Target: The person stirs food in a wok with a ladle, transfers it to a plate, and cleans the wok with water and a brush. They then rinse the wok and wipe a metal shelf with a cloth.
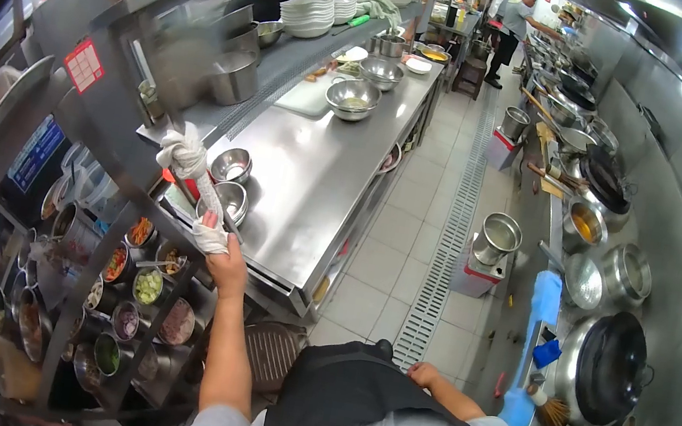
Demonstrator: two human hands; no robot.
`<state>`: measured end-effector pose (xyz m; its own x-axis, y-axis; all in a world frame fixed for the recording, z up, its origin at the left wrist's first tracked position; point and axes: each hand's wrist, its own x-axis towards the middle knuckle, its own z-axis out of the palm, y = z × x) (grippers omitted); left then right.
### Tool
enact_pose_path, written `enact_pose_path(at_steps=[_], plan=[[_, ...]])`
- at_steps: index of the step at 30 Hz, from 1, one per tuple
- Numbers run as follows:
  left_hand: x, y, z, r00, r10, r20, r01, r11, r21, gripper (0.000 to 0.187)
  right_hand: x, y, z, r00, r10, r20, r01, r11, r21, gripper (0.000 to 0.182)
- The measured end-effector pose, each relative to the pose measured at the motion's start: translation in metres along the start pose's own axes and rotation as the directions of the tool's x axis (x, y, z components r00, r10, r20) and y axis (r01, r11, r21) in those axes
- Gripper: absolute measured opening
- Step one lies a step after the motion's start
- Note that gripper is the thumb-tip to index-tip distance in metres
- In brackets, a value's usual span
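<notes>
My left hand (227,268) is closed on the lower end of a white cloth (205,196). The cloth's upper end is knotted at the corner of the steel shelving, at the near left end of the counter. Just beyond this hand, small steel bowls (232,165) stand on the counter. Low at my right side, beside the black apron (361,395), hangs my right hand (424,374). Its fingers look curled in, and nothing shows in them.
A steel counter (311,177) runs ahead, with mixing bowls (352,99) and a white cutting board (304,96). Several containers of chopped food (148,286) sit at lower left. Woks (611,367) and pots line the right. A person (513,26) stands far down the aisle.
</notes>
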<state>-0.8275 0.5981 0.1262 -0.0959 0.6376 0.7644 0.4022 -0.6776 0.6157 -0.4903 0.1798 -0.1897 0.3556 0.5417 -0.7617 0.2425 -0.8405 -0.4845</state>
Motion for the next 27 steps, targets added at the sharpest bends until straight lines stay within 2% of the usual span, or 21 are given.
enact_pose_path(at_steps=[2, 4, 5, 6, 7, 8, 9, 10, 11, 12, 13, 14, 16, 18, 20, 21, 23, 24, 26, 27], plan=[[-0.003, 0.006, -0.008, 0.996, -0.065, 0.058, 0.07, 0.993, -0.09, 0.055, -0.003, -0.006, -0.007, 0.999, -0.042, -0.003, 0.042, 0.998, -0.054, 0.018], [-0.008, 0.003, -0.01, 0.972, -0.186, 0.141, 0.209, 0.964, -0.165, 0.062, -0.004, -0.012, -0.014, 0.999, -0.032, 0.028, 0.036, 0.991, -0.132, 0.019], [-0.009, 0.005, -0.012, 0.991, -0.066, 0.12, 0.071, 0.997, -0.033, 0.063, -0.004, -0.015, -0.016, 0.998, -0.037, 0.044, 0.043, 0.986, -0.16, 0.019], [-0.011, 0.007, -0.012, 0.991, 0.056, 0.122, -0.069, 0.992, 0.103, 0.065, -0.005, -0.018, -0.017, 0.999, -0.017, 0.029, 0.02, 0.995, -0.096, 0.017], [-0.016, 0.01, -0.014, 0.988, 0.03, 0.15, -0.039, 0.998, 0.057, 0.056, -0.006, -0.02, -0.018, 1.0, 0.005, 0.016, -0.005, 1.0, -0.03, 0.015], [-0.023, 0.014, -0.016, 0.983, 0.002, 0.181, -0.005, 1.0, 0.014, 0.049, -0.001, -0.015, -0.017, 0.999, 0.004, 0.035, -0.002, 0.998, -0.055, 0.015], [-0.033, 0.02, -0.02, 0.928, -0.211, 0.308, 0.261, 0.956, -0.132, 0.041, 0.005, -0.01, -0.015, 0.999, -0.022, 0.028, 0.023, 0.999, -0.039, 0.015], [-0.036, 0.03, -0.025, 0.924, -0.039, 0.379, 0.037, 0.999, 0.011, 0.038, 0.01, -0.007, -0.012, 0.999, -0.048, 0.02, 0.048, 0.999, -0.021, 0.014], [-0.06, 0.027, -0.024, 0.866, -0.132, 0.482, 0.103, 0.991, 0.087, 0.038, 0.003, -0.012, -0.011, 0.998, -0.049, 0.037, 0.05, 0.998, -0.039, 0.014], [-0.099, 0.002, -0.017, 0.777, -0.308, 0.549, 0.359, 0.933, 0.016, 0.041, -0.006, -0.017, -0.012, 0.999, -0.042, 0.034, 0.043, 0.999, -0.028, 0.013], [-0.099, 0.026, -0.026, 0.702, -0.408, 0.584, 0.432, 0.896, 0.107, 0.049, -0.011, -0.023, -0.011, 0.999, -0.037, 0.028, 0.037, 0.999, -0.012, 0.013], [-0.105, 0.026, -0.03, 0.71, -0.378, 0.594, 0.347, 0.922, 0.173, 0.066, -0.003, -0.017, -0.007, 0.999, -0.04, 0.033, 0.041, 0.999, -0.014, 0.013], [-0.128, -0.005, -0.029, 0.842, -0.371, 0.391, 0.305, 0.926, 0.223, 0.071, 0.011, 0.0, -0.002, 0.996, -0.07, 0.064, 0.068, 0.997, 0.028, 0.012], [-0.08, -0.002, -0.044, 0.894, -0.329, 0.303, 0.294, 0.943, 0.158, 0.075, 0.015, 0.008, 0.0, 0.995, -0.082, 0.049, 0.081, 0.996, 0.028, 0.011], [-0.007, 0.01, -0.052, 0.961, -0.222, 0.162, 0.209, 0.973, 0.096, 0.071, 0.004, 0.003, -0.002, 0.995, -0.098, 0.038, 0.096, 0.995, 0.033, 0.011], [0.029, 0.018, -0.056, 0.987, -0.13, 0.099, 0.12, 0.988, 0.096, 0.07, -0.005, -0.006, -0.009, 0.997, -0.06, 0.04, 0.06, 0.998, -0.005, 0.011], [0.093, 0.025, -0.056, 0.999, 0.054, 0.003, -0.053, 0.993, 0.109, 0.067, -0.014, -0.019, -0.008, 0.999, -0.025, 0.034, 0.026, 0.999, -0.028, 0.01], [0.123, 0.027, -0.053, 0.989, 0.141, -0.035, -0.136, 0.983, 0.12, 0.066, -0.013, -0.023, -0.009, 1.0, 0.005, 0.008, -0.005, 0.999, -0.054, 0.016], [0.166, 0.039, -0.046, 0.983, 0.174, -0.051, -0.162, 0.969, 0.184, 0.062, -0.011, -0.032, -0.013, 0.999, 0.032, -0.027, -0.034, 0.997, -0.076, 0.023], [0.185, 0.029, -0.038, 0.98, 0.188, -0.064, -0.171, 0.964, 0.204, 0.069, -0.011, -0.035, -0.015, 1.0, 0.016, -0.025, -0.018, 0.996, -0.087, 0.024]])
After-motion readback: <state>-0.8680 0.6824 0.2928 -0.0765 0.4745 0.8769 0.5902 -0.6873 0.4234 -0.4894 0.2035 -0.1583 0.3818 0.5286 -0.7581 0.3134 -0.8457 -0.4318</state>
